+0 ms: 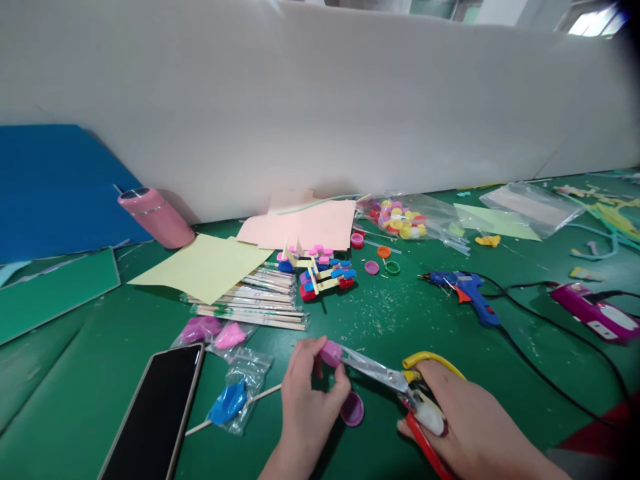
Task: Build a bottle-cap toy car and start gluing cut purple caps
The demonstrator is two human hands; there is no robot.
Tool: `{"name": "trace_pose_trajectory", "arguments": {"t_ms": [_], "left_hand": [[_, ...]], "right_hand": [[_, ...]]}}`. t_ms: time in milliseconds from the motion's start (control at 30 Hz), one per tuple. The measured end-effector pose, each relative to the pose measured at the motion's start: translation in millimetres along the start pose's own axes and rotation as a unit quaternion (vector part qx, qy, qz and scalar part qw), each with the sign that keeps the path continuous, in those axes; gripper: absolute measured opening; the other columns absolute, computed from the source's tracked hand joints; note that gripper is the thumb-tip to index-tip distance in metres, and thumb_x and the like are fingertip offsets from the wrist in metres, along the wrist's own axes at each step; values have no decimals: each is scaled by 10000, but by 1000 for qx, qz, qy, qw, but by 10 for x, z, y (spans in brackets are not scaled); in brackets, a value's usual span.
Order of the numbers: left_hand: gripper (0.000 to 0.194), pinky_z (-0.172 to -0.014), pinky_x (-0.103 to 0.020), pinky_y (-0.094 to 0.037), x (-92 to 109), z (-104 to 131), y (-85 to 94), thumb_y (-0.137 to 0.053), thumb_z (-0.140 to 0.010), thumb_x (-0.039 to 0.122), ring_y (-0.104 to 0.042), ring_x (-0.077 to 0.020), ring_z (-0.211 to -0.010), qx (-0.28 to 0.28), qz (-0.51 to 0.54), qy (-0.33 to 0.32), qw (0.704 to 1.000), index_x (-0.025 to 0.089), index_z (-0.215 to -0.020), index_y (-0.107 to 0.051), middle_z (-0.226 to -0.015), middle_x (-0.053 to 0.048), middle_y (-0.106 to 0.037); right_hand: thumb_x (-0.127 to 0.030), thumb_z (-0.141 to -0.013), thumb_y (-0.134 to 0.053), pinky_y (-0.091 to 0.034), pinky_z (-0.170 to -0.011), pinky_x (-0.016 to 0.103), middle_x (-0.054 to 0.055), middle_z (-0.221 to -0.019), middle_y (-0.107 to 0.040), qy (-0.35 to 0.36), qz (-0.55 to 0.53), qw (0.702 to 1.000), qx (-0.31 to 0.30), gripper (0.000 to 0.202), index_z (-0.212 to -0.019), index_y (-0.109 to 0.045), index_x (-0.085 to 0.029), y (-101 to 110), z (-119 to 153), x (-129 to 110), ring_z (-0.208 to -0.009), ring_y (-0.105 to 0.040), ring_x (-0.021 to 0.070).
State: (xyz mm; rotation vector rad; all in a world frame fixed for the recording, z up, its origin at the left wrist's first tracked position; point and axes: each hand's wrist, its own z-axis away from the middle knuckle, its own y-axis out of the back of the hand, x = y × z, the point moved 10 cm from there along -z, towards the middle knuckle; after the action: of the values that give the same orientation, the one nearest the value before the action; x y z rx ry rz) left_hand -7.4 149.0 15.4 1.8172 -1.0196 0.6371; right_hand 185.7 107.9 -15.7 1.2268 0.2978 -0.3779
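Observation:
Near the front edge of the green table, my left hand [313, 393] pinches a small pink-purple cap [331, 354] between thumb and fingers. My right hand [465, 417] grips scissors [385, 377] with yellow and red handles. The blades point left, their tips at the cap's right side. Just below lies a purple round lid [353, 409]. A blue lump in a clear bag [229, 402] sits left of my left hand, with a thin wooden stick [267, 393] by it. Beyond my hands stand small assembled pieces [325, 273] of sticks and coloured caps.
A phone [155, 413] lies at the front left, near bundled sticks [255, 300] and yellow paper [205, 267]. A pink bottle [157, 217] leans by the white partition [300, 100]. At right are a blue glue gun [465, 290], its cable and a magenta power strip [595, 313].

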Motion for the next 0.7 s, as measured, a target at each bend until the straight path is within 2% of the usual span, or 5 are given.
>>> {"name": "trace_pose_trajectory", "arguments": {"t_ms": [200,333,500,600,700], "left_hand": [[300,-465,-235,-454,65,8,26,-566,-626,93,-537,-130,-555,15,-42,-22,999,174,-912,-526,-751,-22,-573],[294,-585,-284,-495,200,60,-33,-570,-614,84,-589,-184,-713,3,-49,-72,996,165,-892,-519,-800,-59,-589],[268,-455,-229,-433,-7,20,-44,-568,-651,118,-464,-93,-476,-7,3,32,999,172,-908,-511,-722,-3,-550],[240,-451,-223,-414,-74,-3,-41,-564,-645,124,-436,-89,-466,-9,45,73,996,175,-877,-530,-679,16,-528],[229,-456,-225,-412,-81,-5,-34,-559,-644,125,-433,-93,-474,-8,59,85,995,178,-866,-538,-664,22,-511]], "right_hand": [[-390,-675,-601,-351,-533,262,26,-768,-639,-12,-35,999,-38,293,-885,-504,-209,-125,10,27,-640,-579,202],[-444,-771,-492,-344,-517,254,11,-702,-625,1,-83,996,-9,238,-823,-478,-213,-15,-53,50,-581,-563,172],[-426,-765,-497,-324,-486,246,0,-662,-609,19,-94,995,4,217,-814,-471,-216,85,-96,15,-540,-545,158],[-397,-711,-559,-325,-493,249,12,-694,-617,8,-77,997,1,244,-857,-489,-215,46,-83,-15,-571,-561,176],[-378,-659,-614,-340,-519,255,18,-728,-625,5,-63,998,12,276,-852,-498,-218,34,-65,-38,-611,-569,190]]}}
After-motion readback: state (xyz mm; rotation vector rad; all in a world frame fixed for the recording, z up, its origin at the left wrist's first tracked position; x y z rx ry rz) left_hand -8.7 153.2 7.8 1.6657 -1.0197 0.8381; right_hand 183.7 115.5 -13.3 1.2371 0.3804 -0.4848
